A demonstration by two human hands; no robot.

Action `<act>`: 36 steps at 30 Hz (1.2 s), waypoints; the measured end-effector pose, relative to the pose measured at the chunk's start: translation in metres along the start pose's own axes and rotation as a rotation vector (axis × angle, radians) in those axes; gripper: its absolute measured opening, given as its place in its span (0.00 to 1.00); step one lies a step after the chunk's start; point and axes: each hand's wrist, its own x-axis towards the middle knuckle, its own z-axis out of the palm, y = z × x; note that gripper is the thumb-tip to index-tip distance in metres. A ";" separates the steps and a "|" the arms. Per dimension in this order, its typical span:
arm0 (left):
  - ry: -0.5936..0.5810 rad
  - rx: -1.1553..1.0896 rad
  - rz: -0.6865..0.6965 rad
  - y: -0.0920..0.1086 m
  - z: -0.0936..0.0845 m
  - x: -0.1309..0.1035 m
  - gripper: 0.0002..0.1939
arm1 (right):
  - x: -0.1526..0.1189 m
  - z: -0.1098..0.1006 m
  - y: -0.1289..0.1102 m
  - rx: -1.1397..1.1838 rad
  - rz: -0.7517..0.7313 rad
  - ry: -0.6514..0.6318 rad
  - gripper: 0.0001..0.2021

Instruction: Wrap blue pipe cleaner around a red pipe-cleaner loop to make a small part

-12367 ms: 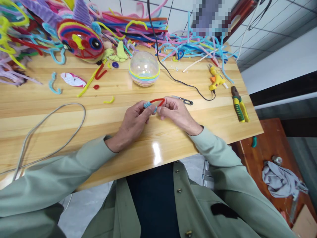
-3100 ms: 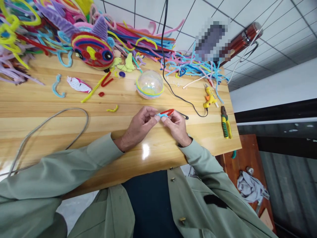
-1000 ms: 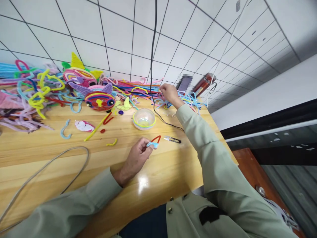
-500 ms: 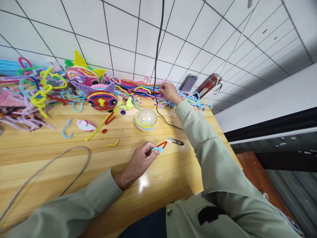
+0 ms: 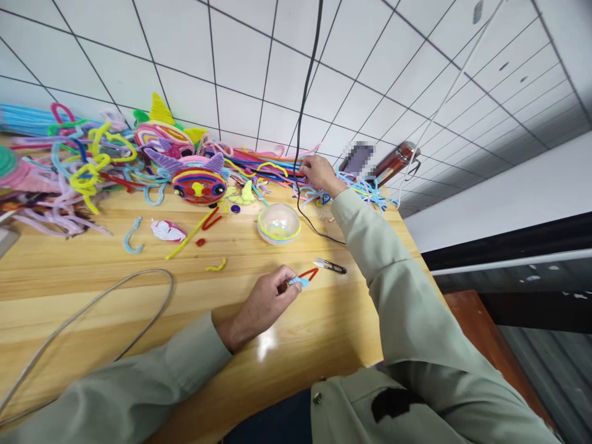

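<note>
My left hand [image 5: 263, 299] is closed in a pinch on a light-blue twisted pipe cleaner piece [image 5: 300, 282], low over the table's front part. Just past my fingertips, a bent red pipe cleaner [image 5: 311, 272] sticks out; whether it is joined to the blue piece I cannot tell. Farther back, my right hand [image 5: 320, 172] reaches into a long bundle of coloured pipe cleaners [image 5: 272, 161] along the wall, its fingers closed on some of them. How many they grip is hidden. Black-handled thread snips [image 5: 330, 266] lie right of my left hand.
A clear bowl [image 5: 279, 225] with a yellow and blue rim stands mid-table. Fish-like pipe cleaner figures [image 5: 198, 185] and a tangle of pipe cleaners fill the back left. A black cable [image 5: 303, 117] hangs before my right hand. A red thermos [image 5: 395, 161] lies tilted against the wall.
The whole view has shifted slightly, so things sit a little farther right. My right hand stays at the bundle, and my left hand keeps its hold on the blue piece.
</note>
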 end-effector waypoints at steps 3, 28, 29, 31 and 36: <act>0.003 0.003 0.003 0.000 0.000 0.000 0.15 | -0.002 -0.007 0.006 -0.026 0.033 0.029 0.15; 0.184 -0.137 0.127 0.001 0.007 -0.011 0.11 | 0.006 0.026 0.010 0.121 0.077 0.105 0.10; 0.247 -0.150 0.166 0.006 0.005 -0.013 0.10 | 0.006 0.026 0.010 0.115 0.078 0.112 0.10; 0.403 -0.180 0.277 0.022 -0.009 -0.010 0.09 | 0.005 0.023 0.008 0.108 0.078 0.126 0.09; 0.738 -0.229 0.533 0.077 -0.080 0.076 0.12 | -0.001 0.008 -0.001 0.065 0.048 0.135 0.11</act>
